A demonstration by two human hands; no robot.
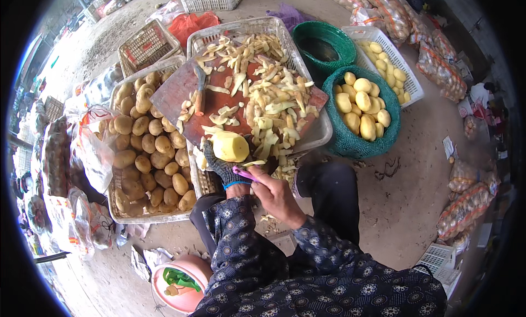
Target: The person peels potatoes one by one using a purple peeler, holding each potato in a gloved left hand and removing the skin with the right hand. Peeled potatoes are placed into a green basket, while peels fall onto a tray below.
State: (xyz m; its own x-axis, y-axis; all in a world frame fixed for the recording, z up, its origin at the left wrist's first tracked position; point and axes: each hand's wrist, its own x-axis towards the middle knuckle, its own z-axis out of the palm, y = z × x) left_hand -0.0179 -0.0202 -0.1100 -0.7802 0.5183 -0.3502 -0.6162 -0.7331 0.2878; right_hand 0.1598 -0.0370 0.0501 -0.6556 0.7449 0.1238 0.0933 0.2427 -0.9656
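My left hand [224, 165], in a dark knitted glove with a blue cuff, holds a large peeled potato [231, 147] above the near edge of a reddish board [218, 107]. My bare right hand [273, 191] grips a purple-handled peeler [245, 173] just below the potato, with a strip of peel [254, 163] at it. Heaps of potato peel [267, 103] cover much of the board. A knife [200, 89] with a wooden handle lies among them on the left. The board rests on a pale plastic crate [324, 132].
A crate at left [154, 218] holds unpeeled potatoes [141, 125]. At right, peeled potatoes [363, 101] fill a green mesh-lined container [357, 146], beside another green container [320, 33] and a white crate [415, 87]. A pink bucket [181, 302] stands near my legs.
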